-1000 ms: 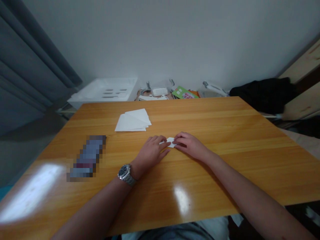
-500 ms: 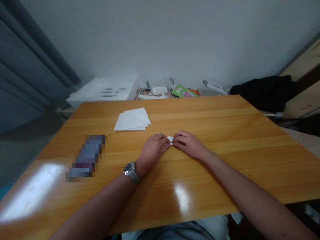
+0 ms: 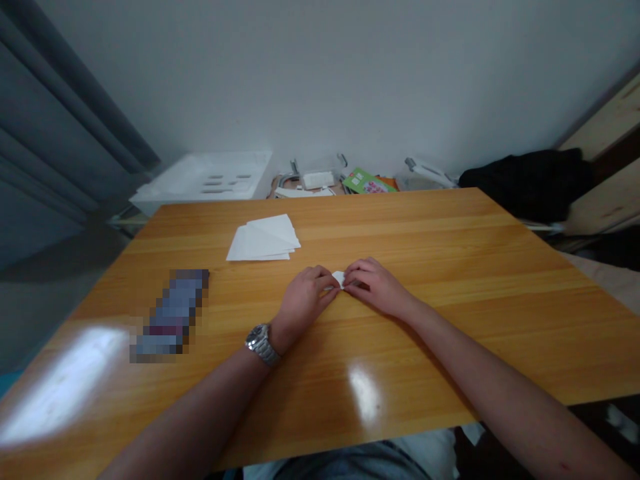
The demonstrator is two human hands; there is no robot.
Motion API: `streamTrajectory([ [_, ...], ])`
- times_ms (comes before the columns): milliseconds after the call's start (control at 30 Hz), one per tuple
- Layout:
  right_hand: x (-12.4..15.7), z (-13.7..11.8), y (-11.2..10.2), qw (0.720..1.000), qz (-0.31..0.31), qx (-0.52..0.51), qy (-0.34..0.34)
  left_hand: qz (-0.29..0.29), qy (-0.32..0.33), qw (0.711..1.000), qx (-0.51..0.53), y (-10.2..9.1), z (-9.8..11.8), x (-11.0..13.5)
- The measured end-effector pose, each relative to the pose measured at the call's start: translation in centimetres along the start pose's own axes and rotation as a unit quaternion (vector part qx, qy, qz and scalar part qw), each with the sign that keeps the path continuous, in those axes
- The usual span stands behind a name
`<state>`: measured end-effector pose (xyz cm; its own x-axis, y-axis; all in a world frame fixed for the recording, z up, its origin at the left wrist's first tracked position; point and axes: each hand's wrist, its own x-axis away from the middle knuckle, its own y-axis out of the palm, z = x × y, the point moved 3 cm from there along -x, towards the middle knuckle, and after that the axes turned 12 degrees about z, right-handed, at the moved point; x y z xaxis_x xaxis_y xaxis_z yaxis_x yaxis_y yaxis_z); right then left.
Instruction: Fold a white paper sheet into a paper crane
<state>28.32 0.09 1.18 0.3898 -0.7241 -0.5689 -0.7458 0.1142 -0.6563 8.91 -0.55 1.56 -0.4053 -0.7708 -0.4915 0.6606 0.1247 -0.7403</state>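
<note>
A small piece of white paper (image 3: 339, 277) shows between my fingertips, low over the middle of the table (image 3: 430, 360). My left hand (image 3: 307, 293) pinches its left side, and a metal watch (image 3: 262, 343) is on that wrist. From the right, my right hand (image 3: 376, 285) pinches the other side with thumb and fingers. Most of the paper is covered by the fingers, so its full shape and any folds cannot be made out. Beyond my left hand lies a loose stack of white paper sheets (image 3: 264, 239).
A phone-like device (image 3: 175, 313), blurred out by pixels, lies left of my left arm. Behind the table are a white foam tray (image 3: 200, 177), a green booklet (image 3: 367, 181) and assorted items. Black cloth (image 3: 525, 183) is heaped at the right. A grey curtain (image 3: 60, 120) hangs left.
Both hands keep their pinch on the small paper, almost in the same place. The fingers of my right hand have shifted very slightly. The whole view has drifted a little.
</note>
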Motion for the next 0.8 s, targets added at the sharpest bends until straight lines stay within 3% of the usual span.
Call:
streamTrajectory([
  [467,-0.4,0.3,0.8,0.993,0.008,-0.024,0.112,0.04,-0.078,0.995,0.04,0.7,-0.8,-0.4],
  [800,-0.4,0.1,0.9,0.993,0.015,-0.039,0.115,0.034,-0.078,0.994,0.071,0.7,-1.1,-0.4],
])
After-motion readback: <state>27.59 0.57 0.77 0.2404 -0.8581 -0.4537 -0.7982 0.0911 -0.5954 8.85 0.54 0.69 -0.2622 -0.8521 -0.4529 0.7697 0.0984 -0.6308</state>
